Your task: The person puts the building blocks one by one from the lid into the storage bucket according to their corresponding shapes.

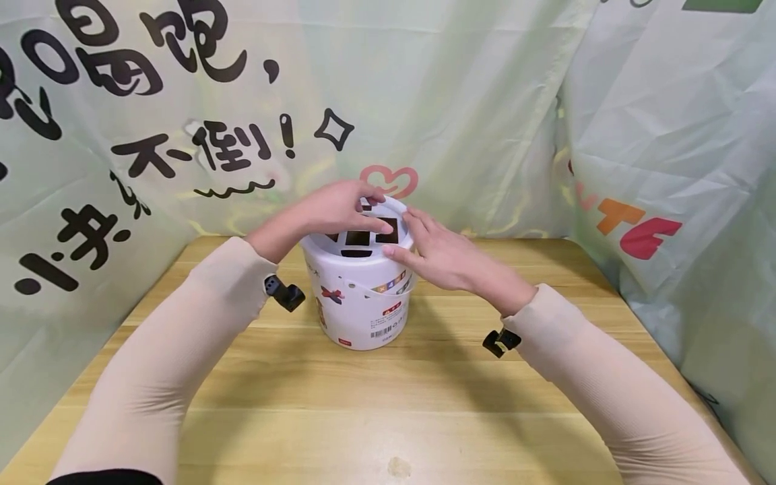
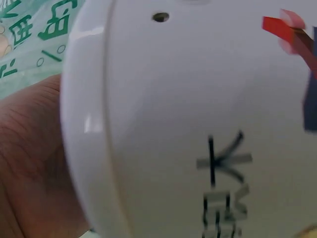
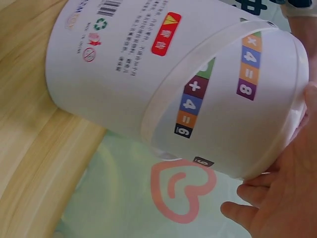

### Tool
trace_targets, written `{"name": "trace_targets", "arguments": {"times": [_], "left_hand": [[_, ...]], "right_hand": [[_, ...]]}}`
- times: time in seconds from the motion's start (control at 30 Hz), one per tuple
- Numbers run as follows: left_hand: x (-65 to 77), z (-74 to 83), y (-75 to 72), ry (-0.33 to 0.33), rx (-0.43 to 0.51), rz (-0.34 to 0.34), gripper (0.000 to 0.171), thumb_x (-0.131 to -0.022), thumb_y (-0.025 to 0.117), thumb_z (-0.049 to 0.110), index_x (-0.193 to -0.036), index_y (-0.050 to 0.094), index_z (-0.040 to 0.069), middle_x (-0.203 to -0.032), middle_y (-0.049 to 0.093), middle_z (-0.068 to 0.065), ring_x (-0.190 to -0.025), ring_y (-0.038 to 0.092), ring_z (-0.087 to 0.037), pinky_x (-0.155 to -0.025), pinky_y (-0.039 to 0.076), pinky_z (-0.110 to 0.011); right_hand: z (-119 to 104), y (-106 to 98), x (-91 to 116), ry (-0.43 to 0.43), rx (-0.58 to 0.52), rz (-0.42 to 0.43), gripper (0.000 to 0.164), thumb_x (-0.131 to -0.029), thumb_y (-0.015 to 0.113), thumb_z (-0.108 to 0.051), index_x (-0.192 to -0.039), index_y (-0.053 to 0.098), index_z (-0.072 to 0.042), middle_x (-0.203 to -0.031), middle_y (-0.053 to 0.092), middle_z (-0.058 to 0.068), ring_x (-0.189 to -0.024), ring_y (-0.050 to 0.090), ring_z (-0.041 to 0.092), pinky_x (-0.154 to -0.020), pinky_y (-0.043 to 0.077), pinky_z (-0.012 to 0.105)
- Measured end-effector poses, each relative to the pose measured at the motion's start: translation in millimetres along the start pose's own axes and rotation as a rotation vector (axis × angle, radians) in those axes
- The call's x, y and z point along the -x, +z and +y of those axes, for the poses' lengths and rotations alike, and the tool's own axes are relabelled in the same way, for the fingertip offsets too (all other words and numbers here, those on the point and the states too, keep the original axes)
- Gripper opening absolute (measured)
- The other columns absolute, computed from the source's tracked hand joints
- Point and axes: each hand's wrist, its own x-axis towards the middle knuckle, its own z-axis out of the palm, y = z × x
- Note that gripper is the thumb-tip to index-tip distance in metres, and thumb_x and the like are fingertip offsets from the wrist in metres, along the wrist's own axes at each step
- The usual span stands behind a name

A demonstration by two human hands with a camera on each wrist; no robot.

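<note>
Located upright toward the far edge of the wooden table [image 1: 400, 411]: white bucket [image 1: 358, 310], with contents indiscernible through the dark openings of its lid [image 1: 327, 249]. Placed close together but apart at the lid: left hand [image 1: 336, 209], with fingers relaxed across the top and hidden by the rim in the left wrist view, and right hand [image 1: 448, 256], with fingers extended against the right rim. Wide tabletop room toward the front and both sides, with fabric backdrop [image 1: 467, 135] just beyond the far edge.

One bucket [image 1: 358, 310] is standing on one tabletop [image 1: 339, 417], carrying one lid [image 1: 372, 246] and one handle [image 1: 384, 293]. Two hands [image 1: 445, 254] are showing, one left and one right; two sleeves [image 1: 176, 350], two black devices [image 1: 285, 294] and one pink heart [image 3: 192, 196] are also appearing.
</note>
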Motion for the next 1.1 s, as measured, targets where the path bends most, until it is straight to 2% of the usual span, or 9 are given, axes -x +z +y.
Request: {"name": "trace_targets", "arguments": {"times": [0.2, 0.33, 0.4, 0.57, 0.73, 0.93, 1.1], "left_hand": [[25.0, -13.4, -7.1, -0.005, 0.051, 0.089, 0.066, -0.087, 0.07, 0.049, -0.135, 0.056, 0.007, -0.124, 0.062, -0.008, -0.109, 0.057, -0.022, -0.09, 0.048, -0.04], [48.6, -23.3, -11.8, -0.031, 0.086, 0.148, 0.067, -0.085, 0.071, 0.049, -0.136, 0.057, 0.009, -0.123, 0.062, -0.007, -0.106, 0.057, -0.023, -0.087, 0.048, -0.042], [59.7, -29.3, -13.3, -0.051, 0.086, 0.164, 0.067, -0.085, 0.071, 0.05, -0.136, 0.057, 0.009, -0.124, 0.061, -0.007, -0.107, 0.057, -0.025, -0.086, 0.048, -0.044], [82.3, -47.6, -11.1, -0.076, 0.072, 0.173, 0.062, -0.088, 0.07, 0.048, -0.135, 0.058, 0.01, -0.127, 0.06, -0.009, -0.11, 0.055, -0.028, -0.087, 0.048, -0.049], [106.1, -66.0, -4.6, -0.098, 0.086, 0.175, 0.062, -0.09, 0.069, 0.046, -0.137, 0.056, 0.007, -0.134, 0.056, -0.013, -0.116, 0.053, -0.033, -0.093, 0.045, -0.056], [133.8, -93.8, 3.8, -0.186, 0.1, 0.196, 0.066, -0.092, 0.066, 0.046, -0.14, 0.051, 0.004, -0.138, 0.052, -0.018, -0.121, 0.049, -0.037, -0.098, 0.04, -0.058], [147.4, -120.5, 11.7, -0.25, 0.085, 0.205, 0.066, -0.094, 0.063, 0.047, -0.139, 0.05, 0.0, -0.138, 0.05, -0.024, -0.121, 0.047, -0.043, -0.097, 0.038, -0.061]], "right_hand": [[3.3, -4.0, -1.5, 0.032, -0.103, -0.054, 0.091, -0.094, 0.03, -0.072, -0.158, 0.007, -0.011, -0.164, 0.001, 0.008, -0.146, 0.017, 0.032, -0.112, 0.026, 0.056], [7.4, -5.6, -1.6, 0.038, -0.155, -0.053, 0.085, -0.096, 0.035, -0.064, -0.158, 0.007, -0.013, -0.164, 0.001, 0.007, -0.147, 0.015, 0.032, -0.113, 0.023, 0.057], [7.2, -5.9, -2.4, 0.043, -0.144, -0.042, 0.085, -0.096, 0.034, -0.065, -0.158, 0.01, -0.012, -0.164, 0.001, 0.007, -0.147, 0.013, 0.031, -0.113, 0.022, 0.057], [4.9, -2.6, -4.8, 0.083, -0.09, -0.037, 0.095, -0.091, 0.025, -0.076, -0.158, 0.006, -0.012, -0.164, 0.0, 0.006, -0.148, 0.01, 0.028, -0.114, 0.02, 0.058], [3.2, 0.4, -5.6, 0.106, -0.078, -0.031, 0.096, -0.089, 0.022, -0.079, -0.158, 0.003, -0.016, -0.164, -0.001, 0.002, -0.148, 0.01, 0.026, -0.112, 0.021, 0.06], [3.0, 2.2, -7.7, 0.086, -0.066, -0.026, 0.095, -0.09, 0.021, -0.078, -0.158, 0.004, -0.015, -0.164, 0.0, 0.003, -0.147, 0.015, 0.029, -0.111, 0.023, 0.062], [2.3, 1.6, -8.8, 0.078, -0.063, -0.022, 0.094, -0.091, 0.021, -0.077, -0.158, 0.004, -0.014, -0.164, -0.001, 0.003, -0.147, 0.016, 0.029, -0.112, 0.024, 0.058]]}}
